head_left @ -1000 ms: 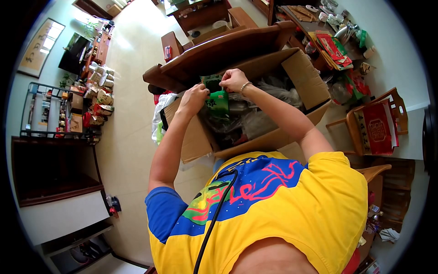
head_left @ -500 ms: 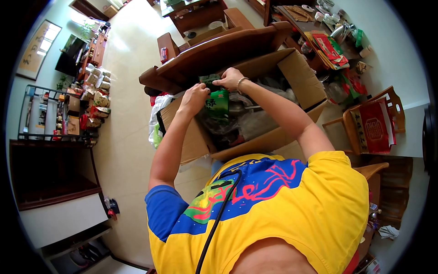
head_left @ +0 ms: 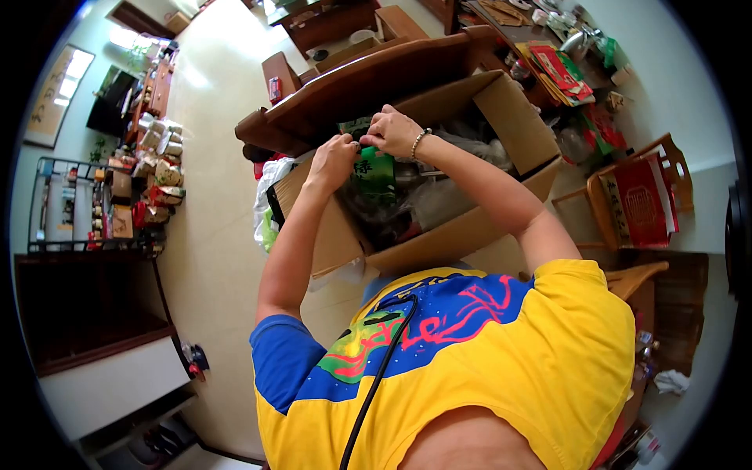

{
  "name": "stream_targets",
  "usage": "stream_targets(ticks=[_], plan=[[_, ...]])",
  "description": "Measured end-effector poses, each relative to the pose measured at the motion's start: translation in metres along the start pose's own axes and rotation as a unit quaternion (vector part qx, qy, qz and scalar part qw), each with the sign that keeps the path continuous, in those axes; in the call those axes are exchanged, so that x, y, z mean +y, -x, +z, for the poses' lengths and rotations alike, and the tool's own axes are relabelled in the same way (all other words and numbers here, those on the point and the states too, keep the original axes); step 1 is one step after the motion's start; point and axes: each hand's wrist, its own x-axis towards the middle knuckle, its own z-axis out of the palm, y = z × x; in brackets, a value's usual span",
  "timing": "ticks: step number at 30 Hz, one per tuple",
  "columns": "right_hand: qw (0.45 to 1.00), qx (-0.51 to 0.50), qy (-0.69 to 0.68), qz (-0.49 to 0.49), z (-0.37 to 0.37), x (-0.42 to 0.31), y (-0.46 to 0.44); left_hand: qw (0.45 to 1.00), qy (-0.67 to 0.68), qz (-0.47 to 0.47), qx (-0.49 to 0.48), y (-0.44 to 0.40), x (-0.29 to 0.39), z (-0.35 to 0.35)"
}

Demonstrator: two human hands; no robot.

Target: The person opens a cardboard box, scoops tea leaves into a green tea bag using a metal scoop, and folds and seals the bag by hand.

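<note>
1. Green and glossy, the bag (head_left: 374, 176) sits at your fingertips, over the left part of the box (head_left: 427, 249); you can't tell whether its base rests on anything.
2. Your left hand (head_left: 335, 162) curls closed on the bag's upper part, above the box's left side.
3. Your right hand (head_left: 394, 133) pinches narrowly there too, almost touching the left; your fingers hide the exact hold.
4. You seem to be working the bag's upper part: brace it with your left, make small, even movements with your right, and don't tug sideways.
5. Inside the box, clear plastic wrap (head_left: 439, 205) lies right of the bag; mind that your bracelet (head_left: 421, 142) doesn't snag it.
6. Beyond the box stands a wooden backrest (head_left: 368, 86), so tuck your knuckles clear of it.
</note>
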Motion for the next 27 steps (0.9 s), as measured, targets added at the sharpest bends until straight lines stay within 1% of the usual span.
stream_targets(ticks=[1, 3, 4, 5, 8, 11, 12, 13, 15, 16, 17, 18, 19, 21, 22, 23, 25, 26, 27], plan=[[1.000, 0.007, 0.005, 0.010, -0.003, -0.004, 0.007, 1.000, 0.011, 0.007, 0.010, -0.002, -0.002, -0.001], [0.998, -0.016, 0.048, -0.034, -0.010, -0.012, 0.020, 0.999, 0.025, 0.025, 0.004, -0.004, -0.003, -0.006], [0.996, -0.007, 0.070, -0.055, -0.008, -0.016, 0.022, 0.999, 0.028, 0.034, 0.007, -0.001, -0.003, -0.014], [0.996, 0.001, 0.078, -0.042, -0.007, -0.018, 0.023, 0.999, 0.032, 0.043, 0.009, 0.001, -0.004, -0.021], [0.995, 0.045, 0.060, -0.063, -0.016, -0.035, 0.037, 0.995, 0.040, 0.092, 0.018, -0.002, 0.004, -0.052], [0.991, 0.103, 0.035, -0.072, -0.057, -0.067, 0.062, 0.980, 0.109, 0.162, 0.042, -0.005, 0.016, -0.097], [0.988, 0.121, 0.032, -0.086, -0.074, -0.080, 0.073, 0.974, 0.139, 0.176, 0.026, -0.007, 0.021, -0.113], [0.988, 0.114, 0.054, -0.091, -0.092, -0.091, 0.087, 0.967, 0.169, 0.189, 0.009, -0.010, 0.026, -0.129], [0.985, 0.142, 0.048, -0.091, -0.121, -0.109, 0.118, 0.969, 0.152, 0.193, -0.023, -0.018, 0.040, -0.157], [0.985, 0.147, 0.055, -0.074, -0.134, -0.126, 0.136, 0.961, 0.178, 0.212, -0.022, -0.023, 0.042, -0.159], [0.985, 0.155, 0.066, -0.028, -0.147, -0.142, 0.155, 0.952, 0.203, 0.230, -0.020, -0.031, 0.049, -0.159], [0.984, 0.162, 0.077, 0.018, -0.154, -0.152, 0.174, 0.943, 0.201, 0.266, -0.018, -0.035, 0.066, -0.163], [0.982, 0.166, 0.087, 0.030, -0.158, -0.156, 0.191, 0.937, 0.206, 0.281, -0.017, -0.034, 0.089, -0.170], [0.977, 0.193, 0.083, 0.027, -0.166, -0.158, 0.227, 0.898, 0.211, 0.383, 0.034, -0.029, 0.140, -0.180], [0.970, 0.197, 0.137, 0.031, -0.168, -0.165, 0.246, 0.894, 0.209, 0.396, 0.027, -0.029, 0.162, -0.177], [0.967, 0.204, 0.145, 0.043, -0.172, -0.173, 0.268, 0.886, 0.212, 0.411, 0.027, -0.030, 0.179, -0.176], [0.957, 0.210, 0.176, 0.092, -0.179, -0.189, 0.321, 0.878, 0.173, 0.444, 0.035, -0.027, 0.223, -0.174], [0.950, 0.215, 0.194, 0.119, -0.183, -0.193, 0.351, 0.868, 0.199, 0.454, 0.038, -0.026, 0.242, -0.175], [0.942, 0.224, 0.204, 0.141, -0.189, -0.200, 0.382, 0.864, 0.168, 0.471, 0.050, -0.026, 0.264, -0.180]])
